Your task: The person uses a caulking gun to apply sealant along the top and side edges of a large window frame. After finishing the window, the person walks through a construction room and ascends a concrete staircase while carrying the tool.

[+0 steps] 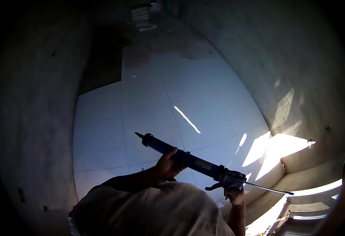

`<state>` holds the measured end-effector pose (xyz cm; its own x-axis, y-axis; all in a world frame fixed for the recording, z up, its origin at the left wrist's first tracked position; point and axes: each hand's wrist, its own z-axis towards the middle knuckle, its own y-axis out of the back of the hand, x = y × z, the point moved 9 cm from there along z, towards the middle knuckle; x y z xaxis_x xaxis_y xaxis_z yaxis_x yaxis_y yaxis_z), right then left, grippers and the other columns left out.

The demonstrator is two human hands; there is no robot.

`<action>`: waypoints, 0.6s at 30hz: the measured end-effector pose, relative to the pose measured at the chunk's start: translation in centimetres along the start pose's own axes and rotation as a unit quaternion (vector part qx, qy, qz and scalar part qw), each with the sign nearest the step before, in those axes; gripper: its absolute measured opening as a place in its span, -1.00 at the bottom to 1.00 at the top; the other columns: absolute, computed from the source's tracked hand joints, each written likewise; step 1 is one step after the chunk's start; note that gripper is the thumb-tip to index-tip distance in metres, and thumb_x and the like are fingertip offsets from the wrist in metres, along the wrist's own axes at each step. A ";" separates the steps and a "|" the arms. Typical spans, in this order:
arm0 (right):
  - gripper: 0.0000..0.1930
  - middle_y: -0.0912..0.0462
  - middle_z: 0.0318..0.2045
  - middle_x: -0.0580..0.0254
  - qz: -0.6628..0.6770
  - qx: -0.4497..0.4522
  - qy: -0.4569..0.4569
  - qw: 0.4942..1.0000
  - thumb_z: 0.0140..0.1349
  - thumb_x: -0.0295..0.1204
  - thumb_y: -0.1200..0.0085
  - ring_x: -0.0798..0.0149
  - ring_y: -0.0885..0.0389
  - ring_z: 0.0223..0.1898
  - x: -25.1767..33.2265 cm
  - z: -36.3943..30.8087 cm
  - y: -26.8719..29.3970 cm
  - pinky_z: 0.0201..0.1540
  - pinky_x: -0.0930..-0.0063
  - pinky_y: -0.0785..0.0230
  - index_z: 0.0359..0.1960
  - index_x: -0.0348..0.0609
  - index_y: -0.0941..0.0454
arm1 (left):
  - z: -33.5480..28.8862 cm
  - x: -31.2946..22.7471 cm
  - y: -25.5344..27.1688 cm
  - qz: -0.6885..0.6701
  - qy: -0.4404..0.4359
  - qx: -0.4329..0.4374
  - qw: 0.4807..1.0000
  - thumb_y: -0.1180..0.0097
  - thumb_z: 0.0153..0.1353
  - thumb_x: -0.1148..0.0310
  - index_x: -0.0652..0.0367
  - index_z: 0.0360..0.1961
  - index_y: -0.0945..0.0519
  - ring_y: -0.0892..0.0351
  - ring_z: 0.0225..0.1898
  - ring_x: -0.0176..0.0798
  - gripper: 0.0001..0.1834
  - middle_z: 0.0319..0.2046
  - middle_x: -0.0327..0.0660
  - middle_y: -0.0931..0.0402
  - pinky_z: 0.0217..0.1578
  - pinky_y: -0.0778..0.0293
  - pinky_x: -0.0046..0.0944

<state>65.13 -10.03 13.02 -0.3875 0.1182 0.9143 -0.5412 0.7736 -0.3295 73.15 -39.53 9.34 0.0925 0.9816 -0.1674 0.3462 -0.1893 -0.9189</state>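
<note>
Above the tiled floor, the fingers of the left hand are grasping a blue sealant gun, while the right hand's fingers are apparently clasping its shadowed handle.

1. Dim room; the left wall sinks into near-black shadow.
2. Hard light at the lower right burns white patches onto the tiled floor and right wall; a thin bright streak lies mid-floor.
3. The blue caulking gun, left hand and right hand are underlit, their detail muted.
4. Fisheye distortion bows straight edges; black vignetting rounds the corners.
5. The distant pale stack looks soft.
</note>
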 end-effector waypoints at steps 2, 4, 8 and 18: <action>-0.61 -0.56 -0.57 0.31 -0.029 0.023 -0.006 0.999 0.06 -0.57 -0.25 0.49 -0.40 -0.65 -0.5 1.5 -0.1 -0.63 0.58 -0.18 -0.02 -0.28 -0.58 | -0.7 -0.2 -0.1 -0.015 0.001 -0.002 1.000 -0.36 0.25 0.03 0.20 0.12 -0.48 -0.40 0.32 0.05 -0.41 0.17 0.00 -0.46 0.41 -0.28 0.14; -0.72 -0.59 -0.55 0.28 -0.105 0.045 -0.011 0.993 0.08 -0.63 -0.22 0.43 -0.47 -0.64 -1.2 2.5 0.4 -0.62 0.55 -0.27 -0.13 -0.27 -0.61 | -0.7 -0.5 -1.0 -0.014 0.004 0.016 1.000 -0.38 0.22 0.03 0.12 0.08 -0.53 -0.38 0.35 0.02 -0.45 0.18 -0.04 -0.46 0.42 -0.25 0.17; -0.75 -0.61 -0.54 0.29 -0.147 0.043 0.023 0.988 0.11 -0.60 -0.27 0.43 -0.50 -0.61 -2.8 5.4 2.4 -0.58 0.53 -0.34 -0.15 -0.24 -0.62 | 1.5 -1.7 -2.2 0.015 0.011 0.063 0.998 -0.41 0.18 0.02 0.07 0.06 -0.57 -0.34 0.39 -0.02 -0.47 0.18 -0.08 -0.48 0.45 -0.17 0.24; -0.59 -0.78 -0.13 0.20 -0.237 0.163 0.154 0.945 0.17 -0.59 -0.40 0.28 -0.71 -0.07 0.8 14.7 4.0 -0.01 0.32 -0.58 0.08 -0.21 -0.65 | 6.6 -4.1 -1.4 0.009 -0.081 -0.044 0.996 -0.43 0.09 0.09 0.14 0.02 -0.57 -0.39 0.35 0.06 -0.45 0.15 -0.01 -0.49 0.44 -0.19 0.37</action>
<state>51.73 -15.99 9.02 0.1639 0.0214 0.9862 -0.8200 0.5587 0.1242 66.17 -43.16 8.93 -0.0501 0.9681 -0.2456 0.4278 -0.2014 -0.8811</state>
